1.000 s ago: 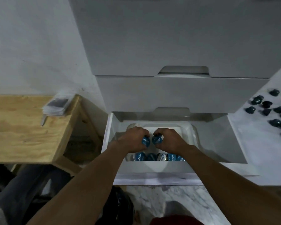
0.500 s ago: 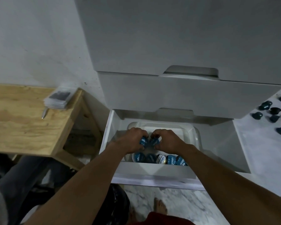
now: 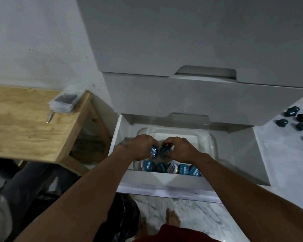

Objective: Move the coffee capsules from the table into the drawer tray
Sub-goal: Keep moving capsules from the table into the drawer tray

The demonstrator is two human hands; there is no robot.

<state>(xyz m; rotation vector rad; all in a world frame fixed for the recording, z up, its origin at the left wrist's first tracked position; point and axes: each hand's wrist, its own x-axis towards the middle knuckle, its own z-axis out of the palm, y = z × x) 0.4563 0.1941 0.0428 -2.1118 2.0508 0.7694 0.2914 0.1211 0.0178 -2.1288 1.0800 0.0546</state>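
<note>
Hands meet inside an open white drawer point(image 3: 234, 154) at the centre of the view, seen from the person's own head. The left hand point(image 3: 138, 147) pinches the left capsule point(image 3: 153, 151) between curled fingers and thumb. The right hand point(image 3: 180, 150) pinches the right capsule point(image 3: 164, 150) the same way.

Over the past second both hands have stayed above the clear plastic tray point(image 3: 199, 135). The two capsules have drawn closer and now almost touch, and neither has been let go. The view itself has swung left, so the loose capsules point(image 3: 290, 112) on the white marble table point(image 3: 278, 163) have slid out to three o'clock, some cut off by the edge. By my reading, this pair is about to be set down to start a second row, and plenty of capsules remain to be fetched.

Held capsules are small, round and blue, their foil lids with white lettering tilted toward the camera. At six o'clock from them, against the tray's near wall, sits a row of capsules point(image 3: 171, 168). It has five, lids tilted up toward the viewer, four blue and one paler. Those on the table look dark teal and domed, and lie scattered.

At nine o'clock a wooden bench point(image 3: 24, 128) carries a pen point(image 3: 49, 117) and a stack of clear packets point(image 3: 65, 102).
</note>
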